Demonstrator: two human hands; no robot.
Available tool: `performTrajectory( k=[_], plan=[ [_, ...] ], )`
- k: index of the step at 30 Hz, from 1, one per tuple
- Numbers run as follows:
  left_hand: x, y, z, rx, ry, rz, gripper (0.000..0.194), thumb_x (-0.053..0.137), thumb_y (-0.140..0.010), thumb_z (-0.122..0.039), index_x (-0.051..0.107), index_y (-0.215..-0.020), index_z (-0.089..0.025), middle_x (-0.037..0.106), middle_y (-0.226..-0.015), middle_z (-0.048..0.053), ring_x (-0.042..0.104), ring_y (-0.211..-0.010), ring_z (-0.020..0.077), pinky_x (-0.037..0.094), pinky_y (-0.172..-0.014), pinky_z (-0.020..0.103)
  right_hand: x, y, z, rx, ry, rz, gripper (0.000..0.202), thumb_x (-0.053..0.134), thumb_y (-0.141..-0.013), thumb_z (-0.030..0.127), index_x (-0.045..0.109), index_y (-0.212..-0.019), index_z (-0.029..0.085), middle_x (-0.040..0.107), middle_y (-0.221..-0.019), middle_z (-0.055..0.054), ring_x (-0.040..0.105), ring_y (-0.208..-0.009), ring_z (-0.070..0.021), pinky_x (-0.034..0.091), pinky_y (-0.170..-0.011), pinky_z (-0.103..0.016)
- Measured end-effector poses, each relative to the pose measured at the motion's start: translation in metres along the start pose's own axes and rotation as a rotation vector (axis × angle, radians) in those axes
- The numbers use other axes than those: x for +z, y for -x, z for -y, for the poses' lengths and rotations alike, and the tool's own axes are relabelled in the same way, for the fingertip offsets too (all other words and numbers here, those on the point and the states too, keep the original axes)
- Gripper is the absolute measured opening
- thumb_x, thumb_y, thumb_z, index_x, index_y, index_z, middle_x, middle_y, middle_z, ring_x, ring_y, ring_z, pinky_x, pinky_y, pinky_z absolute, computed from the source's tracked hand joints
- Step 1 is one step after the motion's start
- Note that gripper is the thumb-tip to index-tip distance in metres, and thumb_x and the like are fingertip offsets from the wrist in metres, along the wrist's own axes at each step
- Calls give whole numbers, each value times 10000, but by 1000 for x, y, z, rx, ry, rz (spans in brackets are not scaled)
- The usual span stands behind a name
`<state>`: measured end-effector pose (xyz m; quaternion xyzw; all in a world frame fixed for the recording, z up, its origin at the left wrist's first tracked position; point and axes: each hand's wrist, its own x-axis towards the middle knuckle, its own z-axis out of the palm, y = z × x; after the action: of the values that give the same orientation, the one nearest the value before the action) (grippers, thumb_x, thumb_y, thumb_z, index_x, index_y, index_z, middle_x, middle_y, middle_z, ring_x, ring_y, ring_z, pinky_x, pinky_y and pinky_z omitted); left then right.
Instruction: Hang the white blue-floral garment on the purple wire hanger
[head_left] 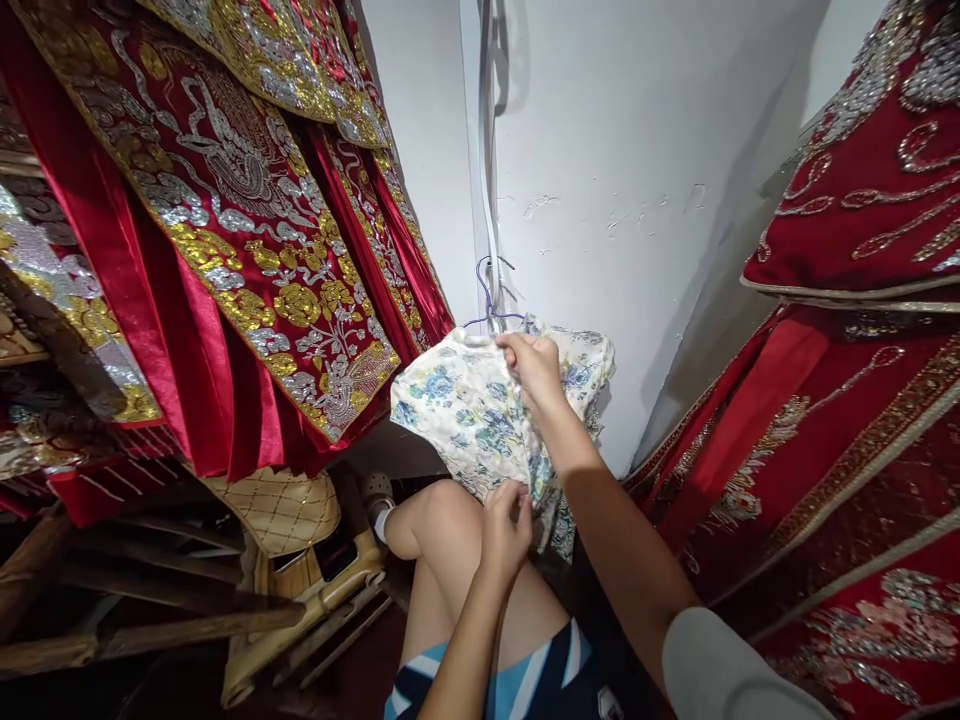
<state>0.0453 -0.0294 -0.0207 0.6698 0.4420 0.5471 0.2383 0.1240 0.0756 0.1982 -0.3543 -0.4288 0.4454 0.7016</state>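
Note:
A white garment with blue and green flowers (472, 400) hangs on a purple wire hanger (487, 290) in front of the wall. Near its neckline, my right hand (532, 365) pinches the edge of the front between thumb and fingers. Lower down, at the garment's bottom part above my knee, my left hand (508, 515) holds the front edge with thumb and forefinger closed on the cloth. The garment's far side is partly hidden behind my right hand and forearm.
Red embroidered gowns with gold and silver (292, 290) hang at the left, and more beaded red gowns (825, 420) at the right. A bamboo chair (262, 625) with a phone (335, 555) stands lower left. My bare legs are below the garment.

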Motion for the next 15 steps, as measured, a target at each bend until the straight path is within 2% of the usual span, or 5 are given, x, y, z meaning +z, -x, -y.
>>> performTrajectory(
  k=[3,5,8,12,15],
  plan=[
    [-1,-1,-3,-10,-2,70,186,525,-947,-263,585,-787,-191,597,-755,35,569,-738,185,418,-683,280,-3,-1,13,-11,-8,53,137,652,-705,263,640,-629,150,439,-413,81,299,-388,-48,210,-414,-224],
    [-11,-16,-13,-3,14,96,164,538,-954,-275,629,-854,-183,637,-810,43,601,-785,186,448,-732,286,-9,4,13,-35,8,98,132,659,-708,270,655,-655,150,465,-424,74,315,-395,-52,223,-418,-220],
    [-37,-62,-47,70,45,-1,204,538,-978,-310,660,-1076,-179,680,-933,62,630,-861,183,472,-803,295,-16,12,8,-64,10,130,112,657,-719,264,663,-684,157,484,-433,72,361,-411,-64,256,-433,-215],
    [-72,-141,-100,259,-45,-196,334,495,-1005,-307,589,-1307,-199,650,-849,24,590,-735,151,457,-716,270,-19,17,6,-115,35,159,109,647,-735,252,632,-661,172,497,-433,67,404,-423,-77,295,-457,-219],
    [-83,-182,-125,397,-193,-87,229,508,-992,-265,685,-1106,-175,683,-858,37,609,-763,160,456,-737,277,-19,15,10,-151,56,174,110,645,-730,252,613,-653,180,501,-438,66,423,-426,-84,299,-462,-224]
  ],
)
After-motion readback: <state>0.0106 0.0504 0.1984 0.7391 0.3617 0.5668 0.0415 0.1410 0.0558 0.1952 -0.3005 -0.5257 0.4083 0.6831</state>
